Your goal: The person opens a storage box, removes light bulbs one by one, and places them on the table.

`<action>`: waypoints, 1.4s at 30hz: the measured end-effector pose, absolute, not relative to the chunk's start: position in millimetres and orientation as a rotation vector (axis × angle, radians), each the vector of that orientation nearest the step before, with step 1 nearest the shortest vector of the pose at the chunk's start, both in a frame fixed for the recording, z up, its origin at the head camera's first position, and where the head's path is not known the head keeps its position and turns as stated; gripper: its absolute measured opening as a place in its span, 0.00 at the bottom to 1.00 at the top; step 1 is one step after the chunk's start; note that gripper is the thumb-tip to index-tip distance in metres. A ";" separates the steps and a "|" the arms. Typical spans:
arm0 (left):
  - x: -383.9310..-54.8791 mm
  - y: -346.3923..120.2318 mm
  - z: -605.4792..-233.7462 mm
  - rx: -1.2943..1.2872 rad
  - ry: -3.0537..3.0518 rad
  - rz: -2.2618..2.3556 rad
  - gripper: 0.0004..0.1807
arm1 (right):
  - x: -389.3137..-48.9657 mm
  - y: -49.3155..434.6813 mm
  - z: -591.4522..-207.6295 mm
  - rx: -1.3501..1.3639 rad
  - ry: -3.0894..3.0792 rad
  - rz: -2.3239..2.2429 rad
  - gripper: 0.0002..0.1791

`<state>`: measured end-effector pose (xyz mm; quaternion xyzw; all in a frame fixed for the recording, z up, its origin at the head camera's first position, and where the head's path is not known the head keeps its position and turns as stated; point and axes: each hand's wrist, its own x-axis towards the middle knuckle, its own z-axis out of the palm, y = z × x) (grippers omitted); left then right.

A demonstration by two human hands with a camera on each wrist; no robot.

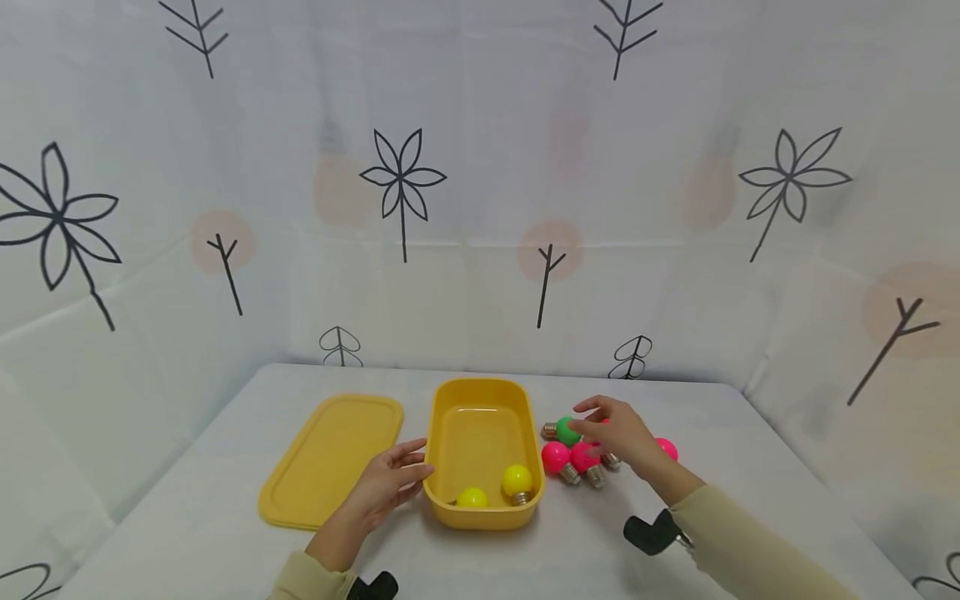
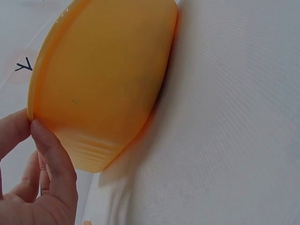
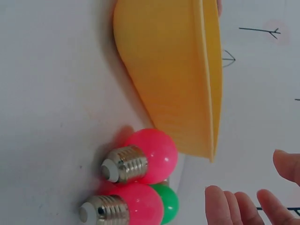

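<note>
My left hand [image 1: 386, 485] pinches the left rim of a yellow plastic box [image 1: 483, 518] between thumb and finger, as the left wrist view [image 2: 51, 159] shows. Two yellow light bulbs [image 1: 517, 480] lie inside the box at its near end. To the right of the box, my right hand [image 1: 617, 429] is over a cluster of light bulbs, its fingers apart from the thumb and nothing between them. A green bulb [image 1: 567, 431] and several pink bulbs [image 3: 152, 157] with silver screw bases lie there on the table. The hand and wrist partly hide some of them.
A flat yellow lid [image 1: 330, 458] lies on the white table left of the box. Another pink bulb [image 1: 667, 448] shows behind the right wrist. A white cloth with plant drawings [image 1: 480, 250] hangs behind and around the table.
</note>
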<state>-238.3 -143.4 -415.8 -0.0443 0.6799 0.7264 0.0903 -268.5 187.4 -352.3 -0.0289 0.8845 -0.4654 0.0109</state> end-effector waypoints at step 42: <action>-238.8 -144.2 -414.4 -0.155 2.041 2.135 0.30 | -276.3 82.9 -340.1 -0.439 2.268 -1.302 0.25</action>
